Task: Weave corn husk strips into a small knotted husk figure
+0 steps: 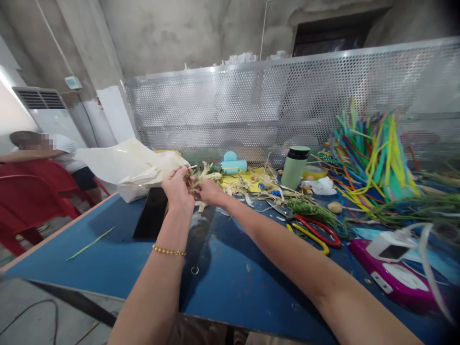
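Close together above the far middle of the table are my left hand and my right hand. Fingers of both are closed in a pinch, near a small clump of dry, straw-like plant material. What lies between the fingertips is too small and blurred to name. Just past them spreads a heap of dried leaves and stalks. A large white plastic bag stands to the left of my left hand. Partly hidden behind my left wrist is a black tablet.
Red- and yellow-handled scissors lie right of a green tumbler. Colourful strips are heaped at the far right, before a perforated metal screen. A magenta power strip holds a charger. One person rests on red chairs.
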Demonstrator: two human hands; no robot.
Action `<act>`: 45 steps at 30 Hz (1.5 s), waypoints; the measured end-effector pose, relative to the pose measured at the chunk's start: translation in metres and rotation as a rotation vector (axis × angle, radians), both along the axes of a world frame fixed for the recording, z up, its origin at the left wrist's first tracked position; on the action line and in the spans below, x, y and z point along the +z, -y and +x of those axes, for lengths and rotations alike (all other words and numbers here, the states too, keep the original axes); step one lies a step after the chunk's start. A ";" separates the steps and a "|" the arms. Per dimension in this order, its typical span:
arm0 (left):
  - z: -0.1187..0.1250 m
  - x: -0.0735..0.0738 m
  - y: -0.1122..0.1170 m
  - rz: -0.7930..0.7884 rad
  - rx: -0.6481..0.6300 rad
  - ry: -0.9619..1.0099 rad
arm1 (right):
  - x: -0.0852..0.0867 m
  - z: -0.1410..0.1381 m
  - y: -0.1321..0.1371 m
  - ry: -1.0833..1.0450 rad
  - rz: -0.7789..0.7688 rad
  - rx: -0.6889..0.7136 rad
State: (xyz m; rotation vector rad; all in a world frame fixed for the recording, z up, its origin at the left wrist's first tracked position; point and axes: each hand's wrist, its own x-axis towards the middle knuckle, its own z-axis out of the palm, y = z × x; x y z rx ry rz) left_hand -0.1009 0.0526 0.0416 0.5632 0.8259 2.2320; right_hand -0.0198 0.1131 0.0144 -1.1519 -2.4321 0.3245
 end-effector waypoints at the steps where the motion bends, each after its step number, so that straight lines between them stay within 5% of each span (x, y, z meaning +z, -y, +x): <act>1: 0.001 0.000 0.000 -0.001 -0.008 0.005 | 0.003 0.007 -0.005 -0.012 0.021 -0.015; 9: 0.005 0.004 0.003 0.003 -0.026 0.032 | 0.004 0.056 -0.032 0.028 0.109 -0.047; 17: -0.012 0.007 0.003 0.041 0.048 0.057 | 0.003 0.034 -0.019 0.053 0.228 -0.004; 26: -0.013 0.007 0.003 0.081 0.136 -0.026 | -0.013 0.000 -0.014 0.122 0.422 0.435; 32: -0.013 0.007 0.001 0.078 0.124 0.012 | 0.008 0.036 -0.034 -0.230 0.489 0.202; 36: -0.012 0.008 0.003 0.066 0.112 -0.001 | 0.022 0.069 -0.049 -0.089 0.350 -0.058; 41: -0.011 0.006 0.001 0.063 0.083 0.002 | 0.002 0.083 -0.050 0.091 0.241 -0.028; 45: -0.011 0.006 0.001 0.054 0.067 0.004 | -0.010 0.070 -0.035 0.170 0.305 -0.039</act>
